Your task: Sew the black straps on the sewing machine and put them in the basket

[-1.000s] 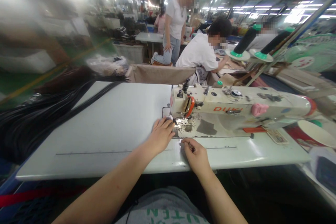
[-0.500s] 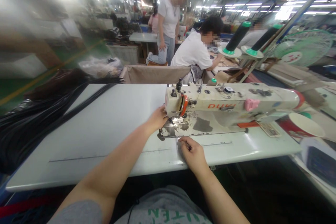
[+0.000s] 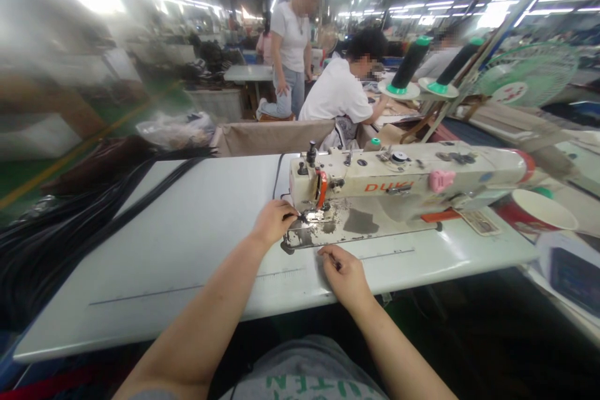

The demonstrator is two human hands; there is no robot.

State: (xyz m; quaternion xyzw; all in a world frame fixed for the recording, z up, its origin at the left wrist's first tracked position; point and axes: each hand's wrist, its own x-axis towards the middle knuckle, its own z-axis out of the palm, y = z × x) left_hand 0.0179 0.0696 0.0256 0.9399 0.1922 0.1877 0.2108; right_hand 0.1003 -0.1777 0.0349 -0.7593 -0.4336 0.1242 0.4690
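My left hand (image 3: 274, 224) is beside the needle area of the white sewing machine (image 3: 356, 184), thumb and fingers pinched on what looks like a thin black strip (image 3: 278, 176). The strip curves over the table behind the hand; its end at the presser foot is hard to make out. My right hand (image 3: 345, 274) rests on the table just in front of the machine bed, fingers curled. Something small and dark shows inside that grip, too hidden to name.
Long black strips (image 3: 140, 219) hang over the left side of the white table (image 3: 201, 225). Black thread cones (image 3: 409, 67) stand behind the machine. A fabric-lined bin (image 3: 272, 137) is beyond the table, with a co-worker (image 3: 335, 90) bent over behind it. A fan (image 3: 525, 78) is at right.
My left hand has drawn slightly left and towards me from the needle area. The black strip now shows behind it. My right hand has stayed in place; the view has shifted slightly.
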